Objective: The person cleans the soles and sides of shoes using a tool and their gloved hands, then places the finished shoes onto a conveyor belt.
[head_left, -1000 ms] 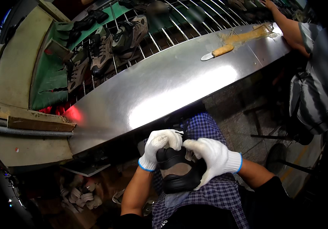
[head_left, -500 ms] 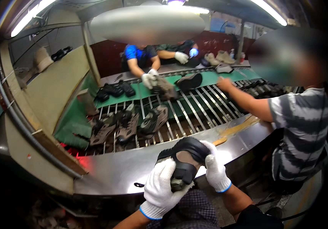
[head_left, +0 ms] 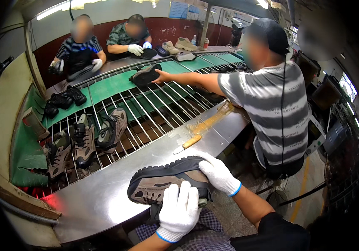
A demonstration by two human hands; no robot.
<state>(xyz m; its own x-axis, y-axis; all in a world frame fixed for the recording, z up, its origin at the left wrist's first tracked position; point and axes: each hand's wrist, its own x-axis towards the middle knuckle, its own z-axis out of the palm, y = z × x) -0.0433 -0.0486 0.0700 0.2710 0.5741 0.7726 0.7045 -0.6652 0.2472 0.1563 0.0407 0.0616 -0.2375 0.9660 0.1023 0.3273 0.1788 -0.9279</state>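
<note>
A brown and black shoe (head_left: 152, 188) lies on its side in my two white-gloved hands, over the near edge of the metal counter. Its toe points left and the lugged black sole is turned away from me. My left hand (head_left: 180, 211) is closed on the near side of the upper, fingers pressed beside the laces. At the heel end, my right hand (head_left: 220, 175) grips the sole edge and upper; its thumb and fingertips are partly hidden. Just beyond the shoe, a tool with a wooden handle (head_left: 192, 141) and a pale blade rests on the counter.
Several brown shoes (head_left: 83, 142) stand on the metal roller conveyor (head_left: 146, 121) beyond the counter (head_left: 104, 201). Small black shoes (head_left: 64, 100) sit on the green belt (head_left: 110, 85). At right, a person in a striped shirt (head_left: 267, 104) reaches over it, gripping a dark shoe (head_left: 145, 76). Two people work across.
My view has swung right. The shoe has turned from tilted upright to lying sideways with its toe left. The right-hand person has taken hold of a dark shoe on the belt.
</note>
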